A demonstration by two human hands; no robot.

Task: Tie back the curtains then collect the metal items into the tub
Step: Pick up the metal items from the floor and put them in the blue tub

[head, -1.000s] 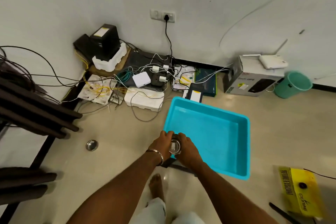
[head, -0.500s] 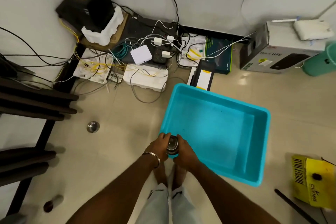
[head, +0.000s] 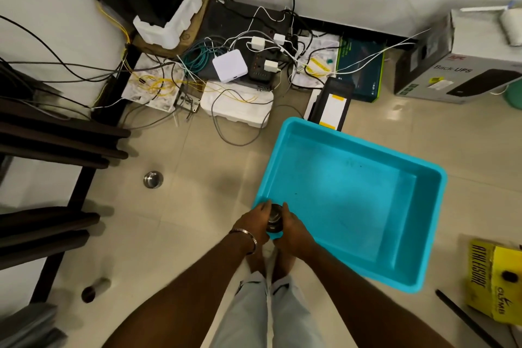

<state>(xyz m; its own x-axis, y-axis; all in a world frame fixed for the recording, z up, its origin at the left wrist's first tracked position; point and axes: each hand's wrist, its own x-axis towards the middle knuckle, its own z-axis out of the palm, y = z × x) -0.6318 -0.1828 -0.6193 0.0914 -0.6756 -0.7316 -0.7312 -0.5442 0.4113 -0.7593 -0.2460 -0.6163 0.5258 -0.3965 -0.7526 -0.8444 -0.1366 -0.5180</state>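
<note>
While the fingers (head: 267, 207) of both hands are curled inward around it, a small metal cup (head: 274, 220) is held between the left hand (head: 255, 224) and the right hand (head: 293, 233), just above the near-left corner of the blue tub (head: 423, 234). Each hand is closed partway, pressing on the cup from its own side; how firm the hold is cannot be told.

The tub is seen on the tiled floor (head: 211, 206), and nothing is visible inside it. A second metal bowl (head: 153, 179) is left on the floor well to the left, near a dark wooden frame (head: 70, 147). A dark cylindrical item (head: 91, 291) lies nearer, at the lower left; its material cannot be made out. No curtains are in view.

Since the cup is carried right over the rim rather than over the basin, it could be knocked against the edge or dropped outside if released too soon. A hard drop might also let it bounce and roll toward the tangle of cables (head: 226, 70) at the far wall.
</note>
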